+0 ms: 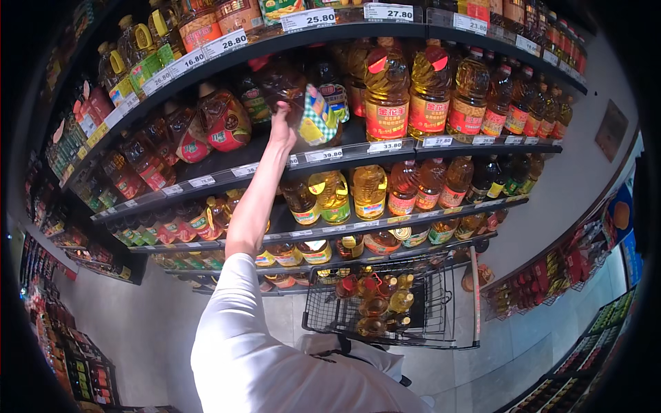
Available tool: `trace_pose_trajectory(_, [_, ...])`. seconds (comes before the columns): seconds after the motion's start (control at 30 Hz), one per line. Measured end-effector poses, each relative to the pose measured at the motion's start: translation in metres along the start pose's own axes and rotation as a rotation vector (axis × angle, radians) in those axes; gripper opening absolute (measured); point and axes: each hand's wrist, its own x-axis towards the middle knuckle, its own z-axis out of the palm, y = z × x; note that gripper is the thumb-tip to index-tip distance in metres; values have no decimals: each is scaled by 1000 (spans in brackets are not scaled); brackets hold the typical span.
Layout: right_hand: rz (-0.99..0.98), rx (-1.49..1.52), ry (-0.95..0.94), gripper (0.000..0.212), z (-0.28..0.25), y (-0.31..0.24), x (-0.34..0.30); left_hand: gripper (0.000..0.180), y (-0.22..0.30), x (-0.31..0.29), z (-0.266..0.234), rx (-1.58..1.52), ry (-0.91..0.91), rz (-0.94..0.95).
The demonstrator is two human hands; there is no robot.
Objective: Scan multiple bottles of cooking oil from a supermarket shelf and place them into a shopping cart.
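My left arm reaches up to a middle shelf, and my left hand (279, 129) is closed on a large dark oil bottle (284, 81). The bottle is tilted and slightly blurred, with a green-checked, colourful label turned to the right. Its lower part hangs near the shelf's front edge. The thumb shows against its side; the other fingers are mostly hidden. Behind it stands a dark bottle with a green and white label (336, 93). Left of my hand are rounded bottles with red labels (224, 118). My right hand is out of view.
Big golden oil bottles (387, 93) line the shelf (351, 153) to the right. More oil bottles (333, 197) fill the shelf below. A wire shopping cart (441, 310) holding several bottles (374, 306) stands below. Bagged goods (544, 279) hang at the right.
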Motion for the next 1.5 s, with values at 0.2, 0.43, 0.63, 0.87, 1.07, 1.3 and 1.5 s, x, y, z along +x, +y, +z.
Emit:
trace_pose_trajectory(0.2, [-433, -161, -105, 28, 6, -7, -46, 103, 61, -40, 32, -310, 191, -21])
trace_pose_trajectory(0.43, [-204, -134, -81, 20, 49, -117, -186, 99, 109, -179, 31, -243, 350, -159])
trace_pose_trajectory(0.63, [-696, -715, -226, 32, 177, -212, -258, 79, 81, -312, 66, -107, 435, -353])
trace_pose_trajectory(0.87, [-950, -749, -555, 36, 266, -233, -289, 53, 22, -384, 37, 13, 616, -432])
trace_pose_trajectory(1.07, [-1000, -749, -576, 36, 272, -229, -301, 53, 7, -403, 40, 114, 632, -407])
trace_pose_trajectory(1.3, [-970, -809, -550, 41, 261, -225, -288, 55, -10, -409, 30, 140, 607, -483])
trace_pose_trajectory(1.5, [-843, -803, -513, 28, 258, -233, -286, 58, -35, -411, 23, 21, 601, -542])
